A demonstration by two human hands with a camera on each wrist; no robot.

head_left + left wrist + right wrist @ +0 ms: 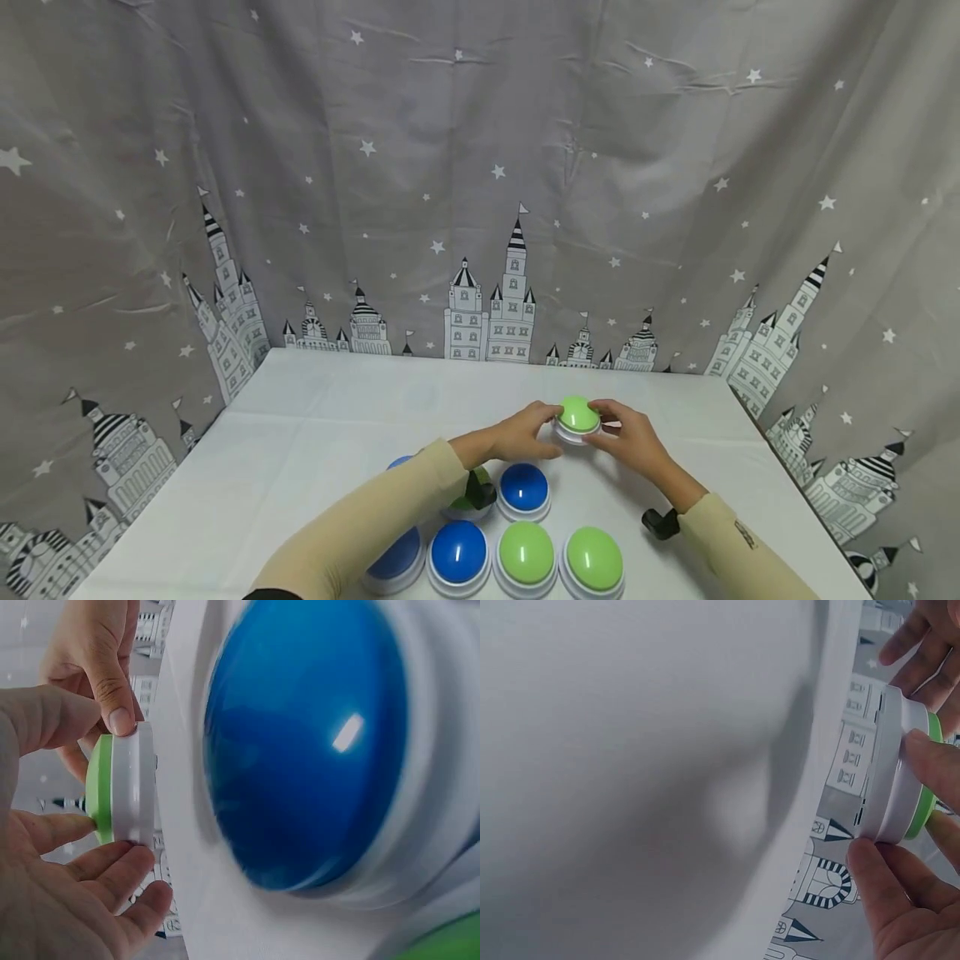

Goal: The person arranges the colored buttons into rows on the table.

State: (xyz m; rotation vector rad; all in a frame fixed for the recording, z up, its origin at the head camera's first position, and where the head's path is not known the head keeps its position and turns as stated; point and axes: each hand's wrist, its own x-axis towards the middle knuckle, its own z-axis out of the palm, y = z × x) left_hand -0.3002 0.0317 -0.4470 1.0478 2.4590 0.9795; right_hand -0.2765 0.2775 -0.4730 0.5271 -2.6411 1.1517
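Observation:
A push button (577, 414) with a green dome and white base is held a little above the white table, toward its far right half. My right hand (633, 442) pinches it by the right side, thumb low and fingers higher. From the left, my left hand (521, 433) touches its edge with extended fingertips; the left thumb stands apart from it. In the left wrist view, the left fingers (124, 877) meet the green dome and the base. The right wrist view has the right hand (911, 892) with fingers around the white base (892, 772).
Nearer me stand several more buttons: a blue button (525, 486), another blue button (460, 552), a green button (527, 552) and a green button (595, 558). My left sleeve (367, 525) partly covers others. A grey castle-print curtain (480, 167) hangs behind the table (315, 417).

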